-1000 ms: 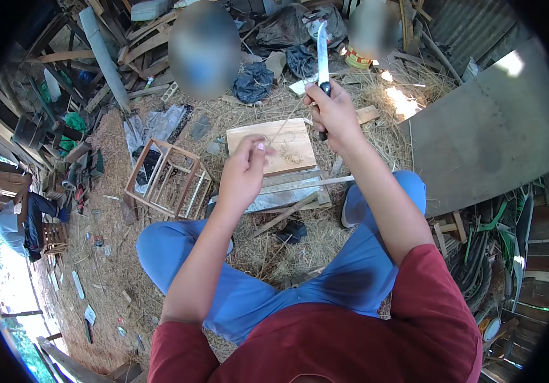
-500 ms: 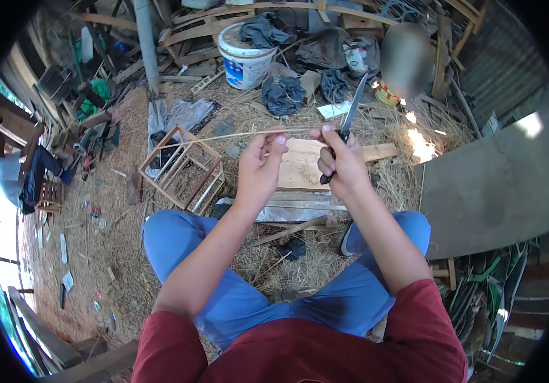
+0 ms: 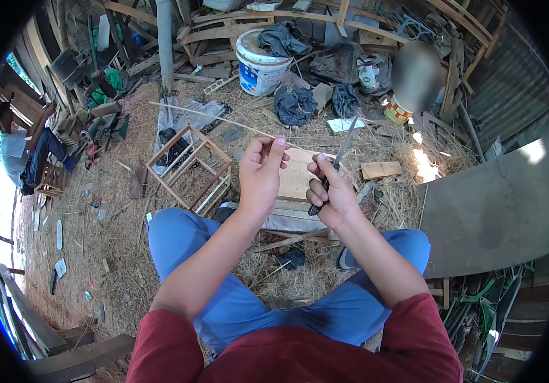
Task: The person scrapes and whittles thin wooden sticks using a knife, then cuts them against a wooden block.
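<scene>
A thin pale strip (image 3: 210,117) is pinched in my left hand (image 3: 261,167) and sticks out toward the upper left. My right hand (image 3: 333,191) is wrapped round the dark handle of a knife (image 3: 346,145), whose blade points up and slightly right. Both hands are raised side by side, a small gap apart. Behind and below them a light wooden board (image 3: 297,175) rests on a low support, partly covered by my hands. Whether the strip reaches my right hand I cannot tell.
A small wooden frame (image 3: 189,167) stands to the left. Beyond are a white bucket (image 3: 258,67), black bags (image 3: 295,105) and a wood block (image 3: 381,170). A grey sheet (image 3: 495,204) lies right. Another person (image 3: 22,150) sits far left.
My left hand now holds the strip up and outward. My right hand has come down and closer to it, with the knife. The view has shifted, bringing the bucket into sight.
</scene>
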Tool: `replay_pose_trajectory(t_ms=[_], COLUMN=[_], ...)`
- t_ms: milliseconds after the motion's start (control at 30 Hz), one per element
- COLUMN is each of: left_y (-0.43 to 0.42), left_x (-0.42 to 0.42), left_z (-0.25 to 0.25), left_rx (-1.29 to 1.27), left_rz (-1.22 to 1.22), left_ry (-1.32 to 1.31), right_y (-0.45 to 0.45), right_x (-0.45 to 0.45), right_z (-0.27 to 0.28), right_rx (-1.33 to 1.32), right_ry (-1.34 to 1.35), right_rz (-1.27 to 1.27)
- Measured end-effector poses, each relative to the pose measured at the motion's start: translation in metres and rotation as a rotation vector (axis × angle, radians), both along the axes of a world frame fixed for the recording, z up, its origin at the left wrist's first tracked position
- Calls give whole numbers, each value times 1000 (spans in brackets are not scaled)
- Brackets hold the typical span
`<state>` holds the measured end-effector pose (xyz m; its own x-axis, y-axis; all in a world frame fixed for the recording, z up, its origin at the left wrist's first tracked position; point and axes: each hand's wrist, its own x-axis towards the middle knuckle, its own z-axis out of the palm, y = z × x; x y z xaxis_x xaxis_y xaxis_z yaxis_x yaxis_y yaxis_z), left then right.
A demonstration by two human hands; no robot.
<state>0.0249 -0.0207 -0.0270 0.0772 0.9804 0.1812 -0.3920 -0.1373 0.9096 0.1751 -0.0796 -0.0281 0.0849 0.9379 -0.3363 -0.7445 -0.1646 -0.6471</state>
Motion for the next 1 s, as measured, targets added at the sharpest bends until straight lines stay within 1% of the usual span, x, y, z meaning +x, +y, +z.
replay_pose_trajectory(t_ms=[200, 267, 367, 433, 500, 600, 633, 700, 733, 767, 800, 833, 867, 900, 933, 967, 1000], left_y=[4, 7, 14, 14, 14, 11, 10, 9, 11, 11, 10, 10, 14, 14, 14, 14, 13], left_x=[-2, -2, -9, -14, -17, -16, -15, -15, -16, -15, -10, -4, 1, 4, 4, -2, -12], left_z=[4, 8, 10, 12, 13, 11, 8, 0, -9, -19, -32, -53, -80, -111, -143, -178, -212], left_rx=[-54, -73, -97, -105, -120, -175, -205, -253, -306, -359, -371, -395, -389, -383, -339, -347, -275], left_rz=[2, 14, -20, -32, -51, -98, -103, -121, -174, -227, -194, -200, -141, -81, -43, -40, -35], left_ry=[-35, -108, -132, -120, -107, -86, -59, -33, 25, 84, 140, 140, 221, 305, 334, 340, 588], right_y=[-6, -3, 2, 6, 11, 19, 22, 26, 29, 31, 36, 38, 48, 57, 59, 55, 50], right_x=[-10, -9, -2, 5, 13, 23, 26, 31, 33, 35, 37, 38, 40, 42, 40, 33, 25], right_z=[-10, -17, -18, -15, -13, -13, -13, -14, -20, -28, -36, -48, -72, -106, -133, -145, -155], right_rx=[16, 14, -37, -84, -97, 3, -5, -33, -53, -76, -68, -64, -81, 14, 120, 115, 82], right_ry=[11, 25, 29, 58, 9, -305, -309, -471, -543, -544, -645, -743, -741, -990, -1237, -1230, -1388], right_rz=[52, 64, 7, -83, -120, -172, -180, -123, -113, -115, -92, -64, -58, -118, -177, -170, -92])
